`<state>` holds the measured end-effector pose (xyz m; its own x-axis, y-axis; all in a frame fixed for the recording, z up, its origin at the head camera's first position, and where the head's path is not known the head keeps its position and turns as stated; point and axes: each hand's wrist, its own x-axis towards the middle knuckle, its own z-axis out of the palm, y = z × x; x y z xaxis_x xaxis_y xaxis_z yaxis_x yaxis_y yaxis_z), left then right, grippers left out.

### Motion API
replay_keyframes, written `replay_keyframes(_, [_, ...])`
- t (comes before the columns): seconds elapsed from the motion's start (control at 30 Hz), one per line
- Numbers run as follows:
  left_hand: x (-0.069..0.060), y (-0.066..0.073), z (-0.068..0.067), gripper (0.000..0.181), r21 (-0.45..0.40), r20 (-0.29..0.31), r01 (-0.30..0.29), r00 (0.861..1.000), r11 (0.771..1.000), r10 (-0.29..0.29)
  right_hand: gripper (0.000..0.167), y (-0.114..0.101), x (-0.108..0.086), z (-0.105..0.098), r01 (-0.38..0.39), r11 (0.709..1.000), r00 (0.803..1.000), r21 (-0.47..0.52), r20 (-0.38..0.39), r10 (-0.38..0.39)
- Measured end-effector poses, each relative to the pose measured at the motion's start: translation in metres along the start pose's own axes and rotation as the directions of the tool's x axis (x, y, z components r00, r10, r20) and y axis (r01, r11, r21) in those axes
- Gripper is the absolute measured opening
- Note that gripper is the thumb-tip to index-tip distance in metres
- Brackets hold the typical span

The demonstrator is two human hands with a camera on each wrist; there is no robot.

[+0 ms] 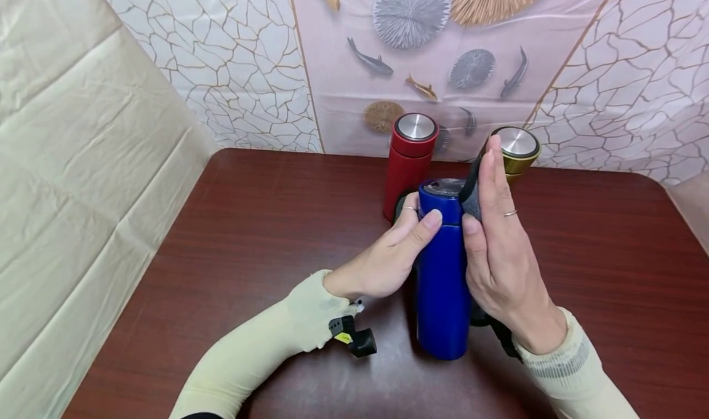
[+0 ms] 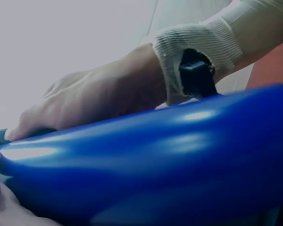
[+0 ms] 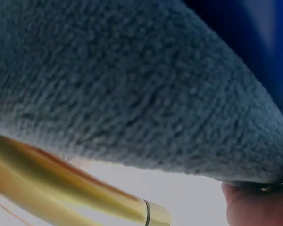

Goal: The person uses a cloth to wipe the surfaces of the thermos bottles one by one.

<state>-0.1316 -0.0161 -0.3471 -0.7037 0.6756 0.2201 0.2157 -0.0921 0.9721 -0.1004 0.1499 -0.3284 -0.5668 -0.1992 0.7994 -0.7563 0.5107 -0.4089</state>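
Observation:
A glossy blue vacuum flask [image 1: 443, 283] stands tilted slightly over the table, its silver lid top facing up. Around its upper part, my left hand [image 1: 390, 253] grips it, thumb in front and fingers behind. My right hand [image 1: 506, 253] is at the flask's right side, fingers straight and pointing up. Between that palm and the flask lies a dark grey cloth [image 1: 471, 205], pressed against the flask near the cap. In the right wrist view the fuzzy cloth [image 3: 132, 89] fills most of the picture. The left wrist view shows the blue body [image 2: 170, 155] up close.
Behind the blue flask stand a red flask [image 1: 407, 167] and, farther right, a gold flask [image 1: 517, 148], partly hidden by my right hand. The dark reddish-brown table [image 1: 266, 203] meets a patterned wall covering [image 1: 238, 68] at the back.

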Motion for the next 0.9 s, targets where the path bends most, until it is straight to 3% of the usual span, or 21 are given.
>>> replay_keyframes(0.2, [0.001, 0.000, -0.001, 0.048, 0.002, -0.039, 0.021, 0.999, 1.000, -0.021, 0.057, -0.001, -0.002, 0.003, 0.072, 0.996, 0.997, -0.045, 0.033, -0.071])
replay_keyframes(0.4, [0.001, 0.002, -0.005, 0.043, -0.017, -0.074, 0.023, 0.997, 1.000, -0.024, 0.059, -0.002, -0.005, 0.007, 0.097, 0.991, 0.993, -0.096, 0.072, -0.091])
replay_keyframes(0.63, [0.001, 0.006, -0.006, 0.041, -0.138, -0.114, 0.000, 0.993, 0.990, -0.016, 0.058, -0.001, -0.006, 0.011, 0.135, 0.987, 0.988, -0.083, 0.090, -0.127])
replay_keyframes(0.77, [0.003, 0.010, -0.010, 0.043, -0.233, -0.192, -0.049, 0.981, 0.971, 0.003, 0.057, -0.001, -0.008, 0.016, 0.168, 0.980, 0.981, -0.108, 0.118, -0.155])
replay_keyframes(0.9, [0.005, 0.014, -0.017, 0.047, -0.318, -0.293, -0.139, 0.955, 0.938, 0.042, 0.057, -0.003, -0.013, 0.021, 0.189, 0.973, 0.972, -0.134, 0.168, -0.166])
